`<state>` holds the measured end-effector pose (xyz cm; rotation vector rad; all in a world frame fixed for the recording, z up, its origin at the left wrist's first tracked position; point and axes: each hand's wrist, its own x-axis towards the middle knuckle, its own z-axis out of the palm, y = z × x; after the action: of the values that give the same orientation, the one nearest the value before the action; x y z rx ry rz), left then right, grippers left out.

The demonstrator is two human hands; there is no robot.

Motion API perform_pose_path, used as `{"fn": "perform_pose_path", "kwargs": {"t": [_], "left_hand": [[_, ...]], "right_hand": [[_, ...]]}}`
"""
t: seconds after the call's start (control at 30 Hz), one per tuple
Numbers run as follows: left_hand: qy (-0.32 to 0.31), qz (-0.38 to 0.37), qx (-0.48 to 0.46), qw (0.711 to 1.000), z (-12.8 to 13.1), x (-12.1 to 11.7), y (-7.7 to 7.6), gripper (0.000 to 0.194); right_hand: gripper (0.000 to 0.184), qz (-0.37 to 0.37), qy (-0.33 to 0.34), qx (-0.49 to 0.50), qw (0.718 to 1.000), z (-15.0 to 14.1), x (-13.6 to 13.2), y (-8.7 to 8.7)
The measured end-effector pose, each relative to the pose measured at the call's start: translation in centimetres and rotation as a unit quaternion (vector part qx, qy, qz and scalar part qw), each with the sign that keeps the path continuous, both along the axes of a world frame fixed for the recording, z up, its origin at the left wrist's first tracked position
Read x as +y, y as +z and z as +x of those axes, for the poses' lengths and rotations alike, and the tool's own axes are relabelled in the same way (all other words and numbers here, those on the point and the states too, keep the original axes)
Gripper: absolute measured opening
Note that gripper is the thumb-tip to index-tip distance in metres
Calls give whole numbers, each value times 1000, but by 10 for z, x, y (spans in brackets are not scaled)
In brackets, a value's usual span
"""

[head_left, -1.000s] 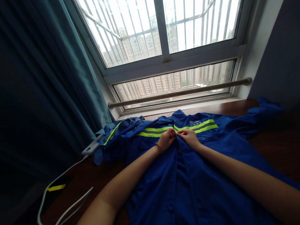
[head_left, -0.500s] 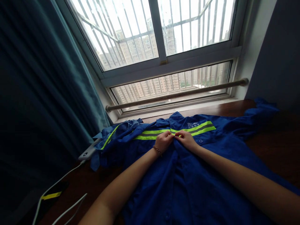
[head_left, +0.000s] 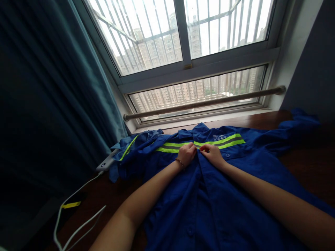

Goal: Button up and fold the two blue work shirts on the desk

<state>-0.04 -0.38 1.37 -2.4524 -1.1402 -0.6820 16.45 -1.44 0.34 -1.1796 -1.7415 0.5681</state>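
Note:
A blue work shirt with a yellow-green reflective stripe across the chest lies spread on a dark wooden table. My left hand, with a bead bracelet at the wrist, pinches the shirt's front edge just below the stripe. My right hand pinches the opposite front edge right beside it. Both hands meet at the placket, fingers closed on the cloth. Buttons show lower down the front.
A phone on a white cable lies at the table's left, beside a dark object with a yellow strip. A teal curtain hangs at the left. A barred window and a rail run behind the table.
Both hands stay pinched on the shirt front at the stripe. Only the camera view shifts slightly; the shirt has not visibly moved.

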Motion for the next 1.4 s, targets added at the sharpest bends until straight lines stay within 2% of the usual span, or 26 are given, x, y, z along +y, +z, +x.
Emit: {"fn": "perform_pose_path", "kwargs": {"t": [0.33, 0.47, 0.63, 0.8, 1.03, 1.23, 1.4], "left_hand": [[3, -57, 11, 998, -1, -4, 0, 17], [22, -50, 22, 998, 1, -6, 2, 15], [55, -39, 22, 997, 3, -8, 4, 12], [64, -76, -2, 995, 3, -6, 3, 13], [72, -116, -5, 991, 4, -3, 1, 26], [79, -119, -4, 990, 3, -2, 0, 21], [25, -133, -29, 990, 0, -1, 0, 18]], "right_hand": [[9, 32, -8, -96, 995, -1, 0, -1], [9, 46, -11, -136, 990, -2, 0, -1], [15, 98, 3, -185, 978, -5, -7, 1], [15, 100, -13, -165, 981, -5, -11, 2], [15, 124, -16, -149, 981, -4, -10, 1], [13, 135, -25, -133, 982, -5, -11, 1], [10, 100, -37, -119, 987, -5, -9, 0]]}}
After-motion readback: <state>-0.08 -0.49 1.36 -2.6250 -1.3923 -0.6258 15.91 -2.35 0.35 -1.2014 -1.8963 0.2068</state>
